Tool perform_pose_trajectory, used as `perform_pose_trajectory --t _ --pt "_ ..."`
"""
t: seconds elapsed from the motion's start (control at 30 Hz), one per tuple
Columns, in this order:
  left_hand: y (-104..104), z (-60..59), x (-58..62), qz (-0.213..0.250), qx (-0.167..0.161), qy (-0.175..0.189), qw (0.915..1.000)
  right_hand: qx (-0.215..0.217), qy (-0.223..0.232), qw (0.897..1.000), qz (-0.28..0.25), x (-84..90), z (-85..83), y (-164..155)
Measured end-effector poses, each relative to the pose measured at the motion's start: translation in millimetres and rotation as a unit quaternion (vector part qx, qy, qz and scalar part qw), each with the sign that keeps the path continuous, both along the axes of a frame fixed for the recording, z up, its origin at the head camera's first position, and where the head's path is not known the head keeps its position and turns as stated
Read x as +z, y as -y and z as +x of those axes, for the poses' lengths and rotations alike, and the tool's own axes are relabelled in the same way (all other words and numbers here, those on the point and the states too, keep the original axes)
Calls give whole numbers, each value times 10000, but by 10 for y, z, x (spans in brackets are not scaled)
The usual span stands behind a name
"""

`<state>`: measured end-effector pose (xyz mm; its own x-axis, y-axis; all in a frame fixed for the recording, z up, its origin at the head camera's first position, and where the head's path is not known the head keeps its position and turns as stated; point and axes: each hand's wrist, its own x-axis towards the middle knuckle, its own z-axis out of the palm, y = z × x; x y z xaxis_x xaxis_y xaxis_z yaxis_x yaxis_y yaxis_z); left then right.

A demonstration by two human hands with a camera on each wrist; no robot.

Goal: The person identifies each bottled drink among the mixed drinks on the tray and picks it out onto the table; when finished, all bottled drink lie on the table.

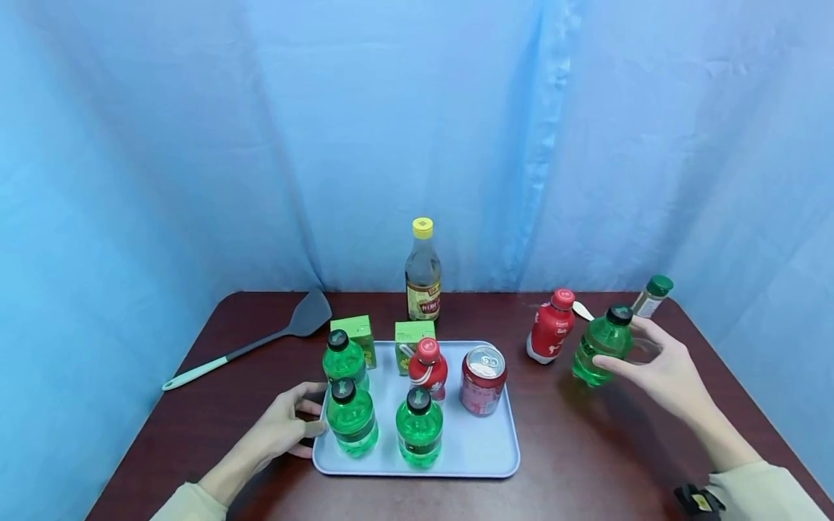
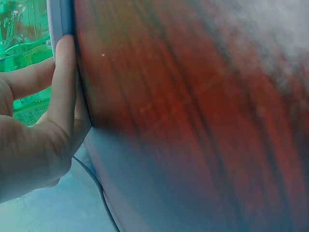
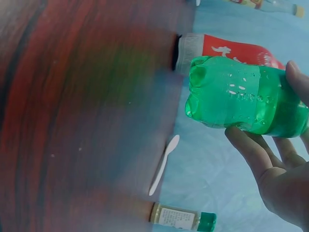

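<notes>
My right hand (image 1: 664,369) grips a green soda bottle (image 1: 602,347) with a black cap, thumb on one side and fingers on the other. In the right wrist view that bottle's base is clear of the table. My left hand (image 1: 287,423) holds the left rim of a pale blue tray (image 1: 469,463), thumb and fingers at its edge. On the tray stand three more green bottles (image 1: 419,430), two green drink cartons (image 1: 352,333), a red-capped bottle (image 1: 430,373) and a red-and-pink can (image 1: 483,380). Another red bottle (image 1: 552,325) stands on the table beside the gripped bottle.
Behind the tray stands a yellow-capped glass bottle (image 1: 423,282). A spatula (image 1: 260,341) lies at the left. Towards the back right are a white spoon (image 3: 164,164) and a green-capped jar (image 3: 183,217). A blue curtain (image 1: 404,130) hangs behind the dark table (image 1: 573,463).
</notes>
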<state>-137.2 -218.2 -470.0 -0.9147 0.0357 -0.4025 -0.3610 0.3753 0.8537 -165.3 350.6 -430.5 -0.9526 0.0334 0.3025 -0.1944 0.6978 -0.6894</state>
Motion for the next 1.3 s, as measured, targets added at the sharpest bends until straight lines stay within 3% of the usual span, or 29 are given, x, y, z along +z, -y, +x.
perform_pose_trajectory --t 0.37,0.7,1.17,1.3 --pt "73 34 8 -90 79 -33 9999 215 33 9997 -134 -108 -223 57" --pt "-33 -58 -48 102 -232 -50 9997 -41 60 9998 -203 -235 -130 -142" --pt "7 -11 -21 -8 -61 -4 10000 108 96 9994 -313 -246 -251 -74" --pt "-5 -12 -23 64 -55 -33 10000 227 147 9996 -123 -240 -262 -93"
